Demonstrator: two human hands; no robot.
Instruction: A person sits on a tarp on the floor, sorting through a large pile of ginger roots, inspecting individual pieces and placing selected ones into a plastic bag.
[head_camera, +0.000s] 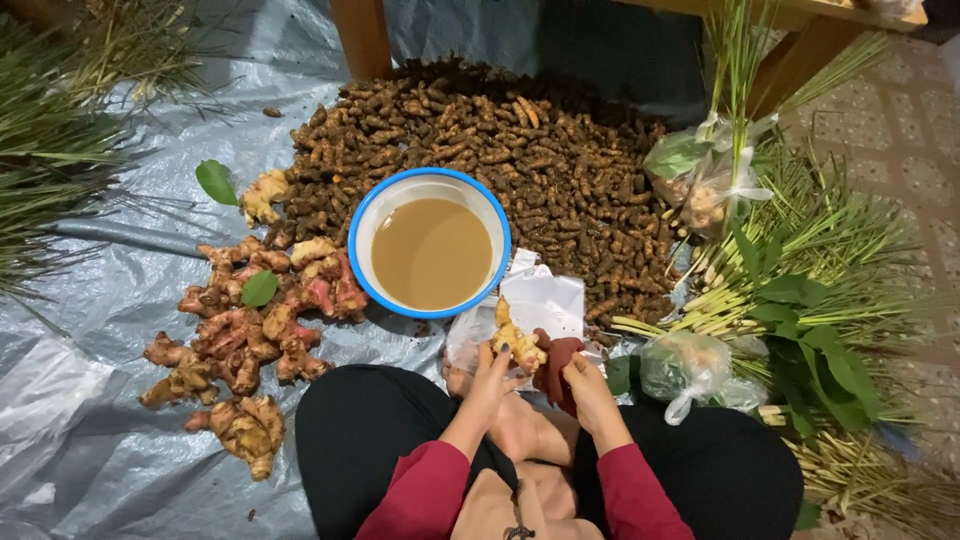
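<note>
My left hand (492, 372) grips a knobbly yellowish ginger root (517, 341) over my lap. My right hand (586, 385) is closed on a dark red object (556, 368), held against the root. Just beyond both hands lies a clear and white plastic bag (540, 302). A white bowl with a blue rim (362, 226), filled with muddy brown water (431, 252), stands right in front of the bag.
A big heap of small brown roots (560, 160) lies behind the bowl. Pinkish ginger pieces (245, 330) are spread at the left on a grey tarp (100, 330). Lemongrass stalks and leaves (800, 290) with tied plastic bags (690, 365) lie right. Wooden legs (362, 35) stand behind.
</note>
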